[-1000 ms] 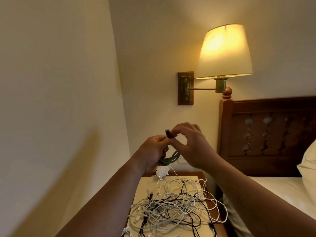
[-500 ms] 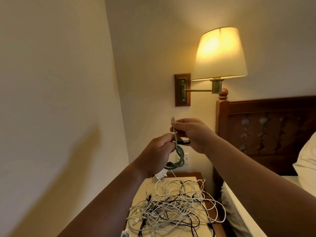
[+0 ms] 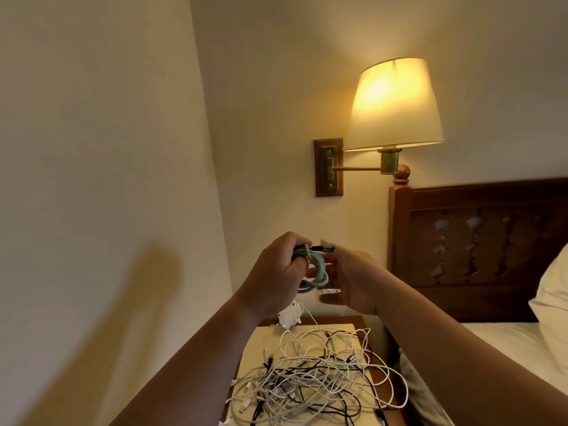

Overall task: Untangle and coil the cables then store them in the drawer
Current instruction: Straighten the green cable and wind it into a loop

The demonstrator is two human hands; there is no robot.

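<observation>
A coiled pale green cable (image 3: 318, 270) hangs in the air above the nightstand. My left hand (image 3: 276, 272) grips the top of its loops, and a dark plug end sticks out to the right at finger height. Just right of the coil is my right hand (image 3: 350, 276), fingers spread and blurred; a white plug shows near its lower fingers, and I cannot tell whether it touches the cable. Below lies a tangled heap of white, black and green cables (image 3: 310, 385) on a cream sheet. No drawer is in view.
The cream sheet covers a wooden nightstand (image 3: 347, 319) in the corner. A white charger block (image 3: 289, 316) lies at its back edge. A lit wall lamp (image 3: 393, 103) hangs above. A dark wooden headboard (image 3: 479, 241) and a white bed (image 3: 504, 342) stand to the right.
My right hand has let go of the cable end and moved down and right, its fingers now spread. The green cable's raised end has come down into the coil in my left hand.
</observation>
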